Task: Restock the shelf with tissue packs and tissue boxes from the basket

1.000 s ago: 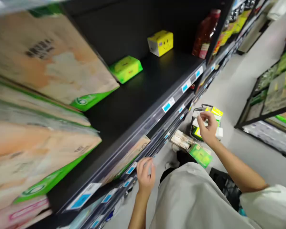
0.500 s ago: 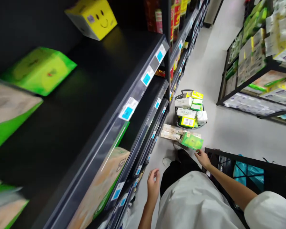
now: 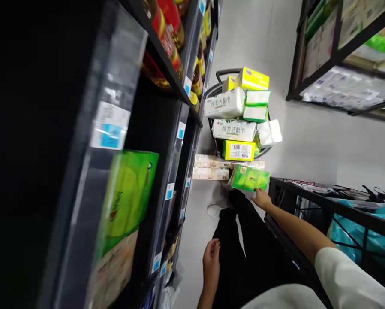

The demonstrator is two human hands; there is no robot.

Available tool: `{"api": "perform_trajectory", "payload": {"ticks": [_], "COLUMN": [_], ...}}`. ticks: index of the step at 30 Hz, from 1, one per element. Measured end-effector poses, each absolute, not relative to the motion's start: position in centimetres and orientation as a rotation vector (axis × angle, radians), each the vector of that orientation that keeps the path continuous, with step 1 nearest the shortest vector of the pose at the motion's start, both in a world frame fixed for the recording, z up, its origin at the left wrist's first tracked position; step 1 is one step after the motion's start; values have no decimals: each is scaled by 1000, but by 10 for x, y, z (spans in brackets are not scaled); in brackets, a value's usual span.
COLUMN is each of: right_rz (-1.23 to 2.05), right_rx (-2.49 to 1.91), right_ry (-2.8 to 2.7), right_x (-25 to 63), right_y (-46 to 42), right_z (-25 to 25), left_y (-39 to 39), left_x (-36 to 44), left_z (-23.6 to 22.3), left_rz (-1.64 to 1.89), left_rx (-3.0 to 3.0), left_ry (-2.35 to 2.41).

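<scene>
My right hand (image 3: 261, 198) is closed on the lower edge of a green tissue pack (image 3: 250, 178), which hangs low in front of my feet and hides one foot. My left hand (image 3: 211, 257) is beside my leg with its fingers curled in and nothing showing in them. Just ahead of the green pack, cream tissue packs (image 3: 211, 173) lie on the floor. Beyond them stands a black basket (image 3: 215, 150) heaped with white packs of face towels (image 3: 234, 129), yellow packs (image 3: 239, 150) and green-and-white packs.
To my left is a black shelf (image 3: 176, 159) with price tags, a green tissue pack (image 3: 133, 193) and bottles (image 3: 166, 47). A black rack (image 3: 314, 193) with teal packs stands close on my right. Farther right is another rack (image 3: 324, 98) with tissue packs. Grey floor (image 3: 253, 34) runs between them.
My view has turned downward, away from the upper shelf toward the basket and floor. The basket looks larger. My right hand remains at the green pack's lower edge; my left stays curled low.
</scene>
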State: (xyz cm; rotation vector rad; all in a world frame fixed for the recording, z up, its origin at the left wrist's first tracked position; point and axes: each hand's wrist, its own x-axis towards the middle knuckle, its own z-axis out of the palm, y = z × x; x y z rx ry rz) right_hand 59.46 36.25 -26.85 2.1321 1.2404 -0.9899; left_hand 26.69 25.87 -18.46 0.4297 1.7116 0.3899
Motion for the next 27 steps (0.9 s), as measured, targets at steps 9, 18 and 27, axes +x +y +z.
{"api": "perform_trajectory", "payload": {"ticks": [9, 18, 27], "right_rz": [-771, -613, -863], "right_rx": [1868, 1795, 1941], "right_ry": [1579, 1696, 1677], "right_x": [616, 625, 666], "right_y": [412, 420, 448], "right_z": [-367, -406, -397], "left_y": [236, 240, 279], "left_x": [271, 260, 315], "left_z": [-201, -201, -267], "left_rz": [216, 119, 343], "left_rx": [207, 127, -13], "left_ry": [1782, 1816, 1610]}}
